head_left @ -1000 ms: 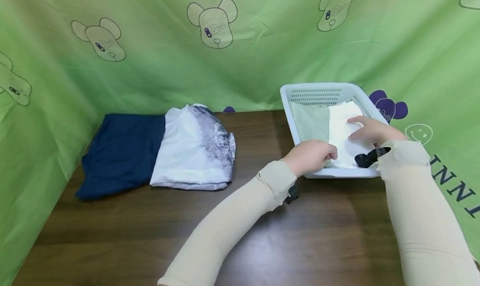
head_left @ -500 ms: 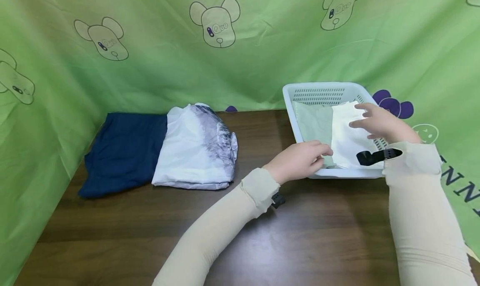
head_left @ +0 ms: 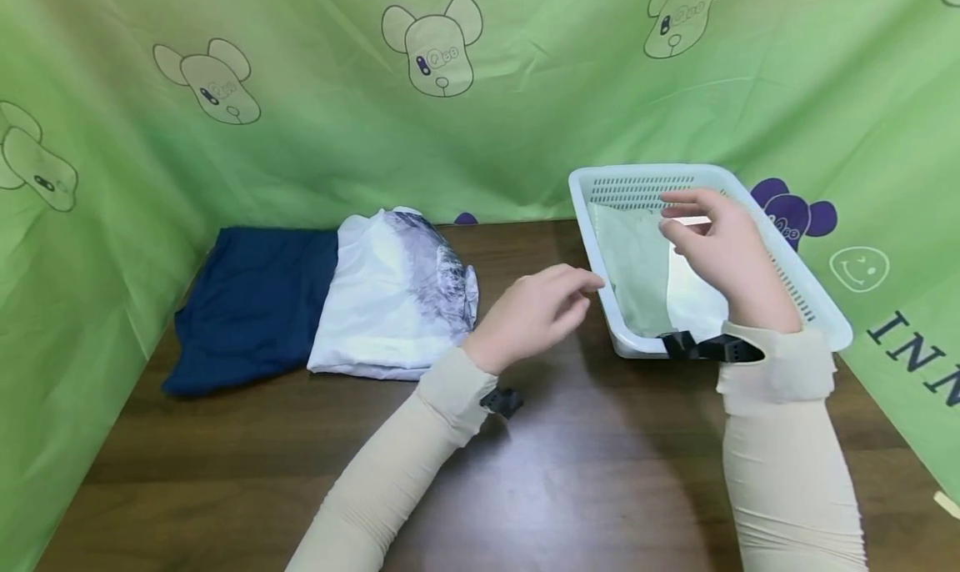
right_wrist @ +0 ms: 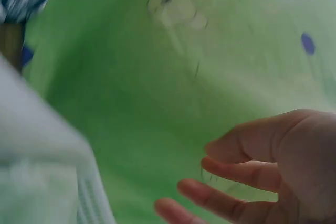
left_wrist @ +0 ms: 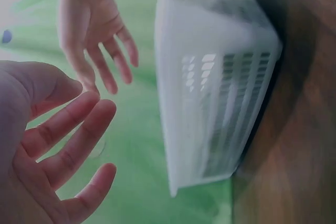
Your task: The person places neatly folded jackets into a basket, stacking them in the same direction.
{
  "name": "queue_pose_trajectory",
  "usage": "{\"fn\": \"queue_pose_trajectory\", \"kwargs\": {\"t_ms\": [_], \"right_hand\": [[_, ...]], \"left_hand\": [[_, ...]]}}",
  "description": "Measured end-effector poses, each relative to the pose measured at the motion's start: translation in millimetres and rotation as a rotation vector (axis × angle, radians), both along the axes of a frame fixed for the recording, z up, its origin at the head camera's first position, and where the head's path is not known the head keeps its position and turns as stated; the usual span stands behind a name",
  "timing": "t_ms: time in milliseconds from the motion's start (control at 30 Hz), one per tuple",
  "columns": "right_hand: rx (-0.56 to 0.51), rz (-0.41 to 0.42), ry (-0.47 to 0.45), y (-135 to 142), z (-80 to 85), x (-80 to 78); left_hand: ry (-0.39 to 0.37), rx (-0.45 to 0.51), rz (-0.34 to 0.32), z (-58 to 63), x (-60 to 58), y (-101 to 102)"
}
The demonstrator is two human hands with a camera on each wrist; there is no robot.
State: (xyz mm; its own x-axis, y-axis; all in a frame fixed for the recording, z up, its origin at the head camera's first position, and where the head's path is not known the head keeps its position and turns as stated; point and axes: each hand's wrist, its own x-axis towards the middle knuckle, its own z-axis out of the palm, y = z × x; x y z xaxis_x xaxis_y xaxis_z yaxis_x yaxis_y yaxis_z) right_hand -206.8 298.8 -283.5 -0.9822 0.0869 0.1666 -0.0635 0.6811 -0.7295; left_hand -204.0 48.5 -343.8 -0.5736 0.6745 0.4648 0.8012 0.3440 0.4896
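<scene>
My right hand (head_left: pixel 720 243) hangs over the basket with loosely bent fingers and nothing in them. Beneath it, the pale plastic basket (head_left: pixel 825 318) holds a folded light green cloth (head_left: pixel 633 263) on the left and a folded white cloth (head_left: pixel 690 293) beside it, partly hidden by the hand. My left hand (head_left: pixel 532 313) is above the table, left of the basket, fingers relaxed and holding nothing. In the left wrist view its fingers (left_wrist: pixel 79 140) are spread apart. Nearest on its other side lies a folded white garment with a grey print (head_left: pixel 390 297).
A folded navy garment (head_left: pixel 255 305) lies at the left, against the white one. Green printed fabric (head_left: pixel 315 138) hangs behind and along the sides of the brown wooden table (head_left: pixel 585 489). Black straps (head_left: pixel 720 348) sit on the wrists.
My left hand has drawn back left, away from the basket's edge. My right hand has lifted off the white cloth and swung left over the basket. The cloths stay put.
</scene>
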Motion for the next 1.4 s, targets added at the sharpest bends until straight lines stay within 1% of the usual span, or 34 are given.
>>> {"fn": "queue_pose_trajectory", "kwargs": {"t_ms": [133, 233, 333, 467, 567, 733, 833, 1000, 1100, 1200, 1333, 1400], "right_hand": [[-0.124, -0.020, 0.115, -28.2, 0.3, 6.9], [-0.198, -0.005, 0.171, -46.0, 0.3, 10.2], [-0.238, 0.037, 0.195, -61.0, -0.2, 12.5], [-0.235, 0.083, 0.201, -78.7, -2.6, 14.6], [-0.258, 0.120, 0.190, -91.7, -6.8, 15.8], [-0.350, 0.194, 0.163, -113.4, -14.2, 14.6], [-0.363, 0.233, 0.127, -124.2, -17.9, 11.3], [-0.319, 0.258, 0.036, -138.2, -25.9, 4.8], [-0.283, 0.261, 0.001, -143.9, -32.8, 1.4], [-0.251, 0.269, -0.036, -147.6, -41.8, -2.7], [-0.251, 0.279, -0.091, -152.4, -55.7, -10.9], [-0.282, 0.286, -0.121, -155.7, -63.8, -16.1]], "left_hand": [[0.021, 0.060, 0.053, 3.9, -2.7, -26.1], [0.045, 0.104, 0.103, 7.0, -5.3, -46.4], [0.051, 0.155, 0.151, 9.3, -7.4, -66.5], [0.032, 0.182, 0.202, 11.0, -8.5, -90.3], [0.006, 0.184, 0.237, 10.5, -8.3, -106.2], [-0.046, 0.199, 0.309, 10.7, -9.0, -129.8], [-0.077, 0.190, 0.348, 12.9, -10.1, -141.2], [-0.155, 0.141, 0.412, 15.7, -10.0, -157.7], [-0.213, 0.095, 0.451, 16.4, -9.8, -167.0], [-0.270, 0.054, 0.489, 15.8, -12.4, -175.4], [-0.357, 0.001, 0.533, 12.4, -19.2, -186.4], [-0.404, -0.037, 0.553, 9.7, -22.6, -191.9]]}}
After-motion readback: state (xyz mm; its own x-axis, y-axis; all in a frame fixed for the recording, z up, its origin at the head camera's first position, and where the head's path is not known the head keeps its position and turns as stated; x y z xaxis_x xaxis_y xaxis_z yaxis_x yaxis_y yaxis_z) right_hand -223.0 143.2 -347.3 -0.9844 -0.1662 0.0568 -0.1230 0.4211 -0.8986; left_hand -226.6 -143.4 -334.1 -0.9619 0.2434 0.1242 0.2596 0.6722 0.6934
